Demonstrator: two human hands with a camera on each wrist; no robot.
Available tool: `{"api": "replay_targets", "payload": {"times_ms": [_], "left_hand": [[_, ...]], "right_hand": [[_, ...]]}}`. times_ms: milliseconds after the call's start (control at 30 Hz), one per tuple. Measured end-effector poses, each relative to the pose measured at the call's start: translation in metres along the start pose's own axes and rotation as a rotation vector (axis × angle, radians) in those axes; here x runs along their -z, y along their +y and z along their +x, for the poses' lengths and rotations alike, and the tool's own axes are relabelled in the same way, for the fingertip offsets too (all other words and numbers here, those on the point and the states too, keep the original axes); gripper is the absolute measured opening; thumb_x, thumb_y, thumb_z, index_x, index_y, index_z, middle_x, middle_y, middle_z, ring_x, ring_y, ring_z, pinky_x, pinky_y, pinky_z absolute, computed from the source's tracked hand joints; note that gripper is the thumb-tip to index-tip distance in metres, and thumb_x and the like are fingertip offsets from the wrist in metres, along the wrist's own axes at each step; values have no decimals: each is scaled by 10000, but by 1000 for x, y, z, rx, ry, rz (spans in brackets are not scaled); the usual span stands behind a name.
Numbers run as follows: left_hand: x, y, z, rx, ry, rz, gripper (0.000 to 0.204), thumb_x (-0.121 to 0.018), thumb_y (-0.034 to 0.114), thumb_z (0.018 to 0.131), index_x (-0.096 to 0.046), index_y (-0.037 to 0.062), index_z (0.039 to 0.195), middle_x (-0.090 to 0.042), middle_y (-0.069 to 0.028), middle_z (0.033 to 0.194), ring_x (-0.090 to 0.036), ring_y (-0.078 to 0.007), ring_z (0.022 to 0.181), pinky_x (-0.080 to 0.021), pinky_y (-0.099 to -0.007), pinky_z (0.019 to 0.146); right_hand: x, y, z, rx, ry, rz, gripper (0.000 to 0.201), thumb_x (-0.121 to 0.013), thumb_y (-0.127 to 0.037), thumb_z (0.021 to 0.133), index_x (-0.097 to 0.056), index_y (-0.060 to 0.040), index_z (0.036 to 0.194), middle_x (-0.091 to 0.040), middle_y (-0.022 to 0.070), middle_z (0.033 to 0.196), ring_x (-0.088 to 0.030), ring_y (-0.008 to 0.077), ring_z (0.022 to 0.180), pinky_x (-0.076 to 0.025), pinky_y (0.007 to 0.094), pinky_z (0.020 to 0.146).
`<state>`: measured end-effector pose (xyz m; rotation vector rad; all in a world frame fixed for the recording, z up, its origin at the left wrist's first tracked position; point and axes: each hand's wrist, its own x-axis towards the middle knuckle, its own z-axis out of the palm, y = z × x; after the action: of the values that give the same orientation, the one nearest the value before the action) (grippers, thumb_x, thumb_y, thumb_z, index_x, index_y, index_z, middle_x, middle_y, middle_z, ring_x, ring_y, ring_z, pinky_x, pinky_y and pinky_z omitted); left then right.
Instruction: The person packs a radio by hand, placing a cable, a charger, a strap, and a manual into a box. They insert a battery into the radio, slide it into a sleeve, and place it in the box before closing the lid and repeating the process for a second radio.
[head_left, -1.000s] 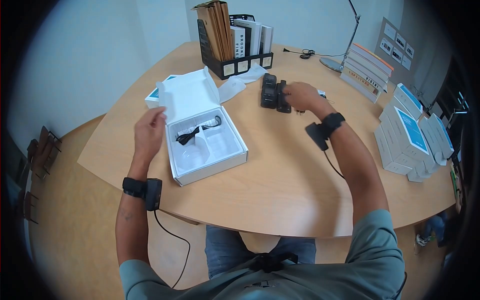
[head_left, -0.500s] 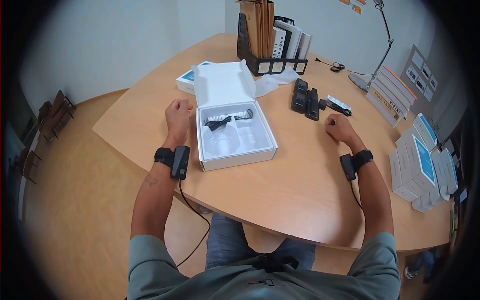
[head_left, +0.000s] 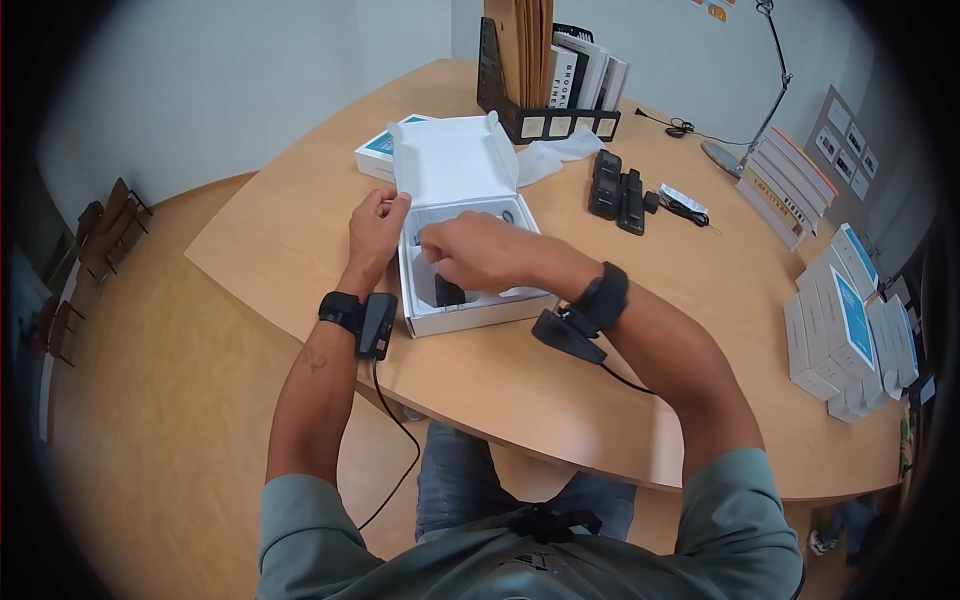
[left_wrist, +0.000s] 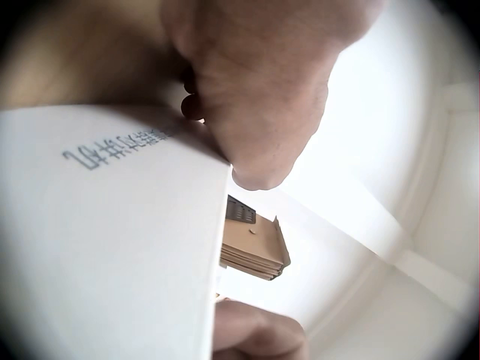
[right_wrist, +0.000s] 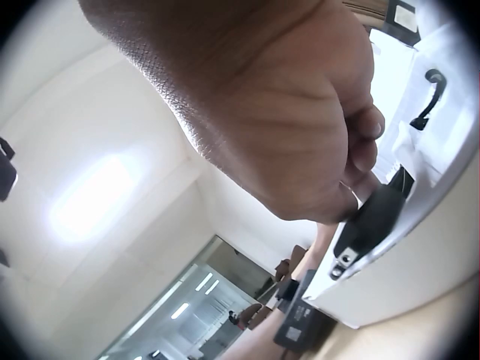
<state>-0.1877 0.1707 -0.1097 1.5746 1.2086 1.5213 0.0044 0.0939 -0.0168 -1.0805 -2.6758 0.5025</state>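
L hand [head_left: 376, 232], fingers bent, is at the white box's [head_left: 470, 320] left side, can't tell if clamped on it. R hand [head_left: 475, 252] reaches into the box, fingers clamped on a blk. part [right_wrist: 373, 219] at its near side

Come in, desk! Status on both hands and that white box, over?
Left hand gripping the white box's side. Right hand inside, fingers on a black piece. Lid open; right hand blocks part of the interior view.
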Motion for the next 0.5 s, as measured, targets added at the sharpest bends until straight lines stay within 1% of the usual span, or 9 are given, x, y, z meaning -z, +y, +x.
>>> {"api": "replay_targets", "payload": {"times_ms": [33, 67, 133, 167, 200, 267, 300, 367, 500], "left_hand": [[1, -2, 1, 0, 5, 2, 332, -662, 235, 963, -655, -84, 1056, -682, -61, 844, -599, -91, 766, -488, -246, 691], [1, -5, 2, -9, -2, -25, 333, -668, 226, 954, -653, -88, 1062, -683, -63, 840, -597, -91, 755, -488, -247, 685], [2, -7, 4, -15, -6, -49, 334, -675, 218, 946, -652, -92, 1068, -685, -66, 836, -595, -91, 744, -487, -248, 679], [0, -6, 3, -10, -12, -29, 332, -676, 212, 937, -653, -90, 1071, -690, -70, 829, -598, -93, 735, -488, -248, 675], [0, -5, 2, -2, -19, -11, 330, -677, 206, 928, -654, -89, 1073, -694, -74, 823, -601, -95, 727, -488, -249, 672], [0, -7, 4, 6, -17, -20, 329, -673, 198, 922, -654, -90, 1081, -700, -79, 822, -608, -99, 725, -490, -253, 672], [-1, -8, 4, 9, -15, -27, 328, -668, 189, 917, -654, -90, 1088, -706, -85, 821, -614, -102, 723, -492, -258, 672], [-1, -4, 1, 13, -8, -7, 332, -663, 189, 918, -653, -92, 1093, -714, -93, 830, -623, -106, 734, -495, -262, 677], [0, -3, 2, 29, -14, 28, 336, -652, 192, 922, -656, -94, 1097, -730, -117, 858, -643, -120, 762, -505, -272, 698]], "right_hand": [[-7, -1, 3, -4, 18, -14, 92, -578, -72, 828, -629, -1, 858, -667, 213, 795, -651, 395, 810, -487, 465, 749], [-14, 1, 6, 1, 17, -14, 92, -578, -72, 828, -629, -1, 858, -667, 213, 795, -651, 395, 810, -487, 465, 749], [-22, 3, 9, 84, 33, -144, 81, -588, -69, 833, -636, -5, 823, -669, 212, 785, -652, 402, 811, -480, 482, 736], [-21, 3, 10, 50, -17, -153, 127, -573, -84, 859, -637, -8, 781, -669, 206, 763, -652, 402, 783, -486, 484, 734], [-21, 2, 10, 50, -21, -150, 127, -573, -84, 859, -637, -8, 781, -669, 206, 763, -652, 402, 783, -486, 484, 734], [-18, 0, 7, 62, 86, -88, 176, -576, -143, 887, -669, -9, 823, -665, 216, 756, -651, 402, 755, -489, 484, 727], [-17, -1, 5, 57, 82, -83, 176, -576, -143, 887, -669, -9, 823, -665, 216, 756, -651, 402, 755, -489, 484, 727], [-10, -10, 2, -12, -34, -10, 226, -585, -199, 900, -691, -4, 861, -673, 219, 775, -656, 400, 756, -496, 474, 718], [-6, -15, -2, 5, -135, 26, 237, -612, -228, 888, -713, -13, 891, -683, 207, 781, -667, 389, 762, -506, 462, 717]]}}
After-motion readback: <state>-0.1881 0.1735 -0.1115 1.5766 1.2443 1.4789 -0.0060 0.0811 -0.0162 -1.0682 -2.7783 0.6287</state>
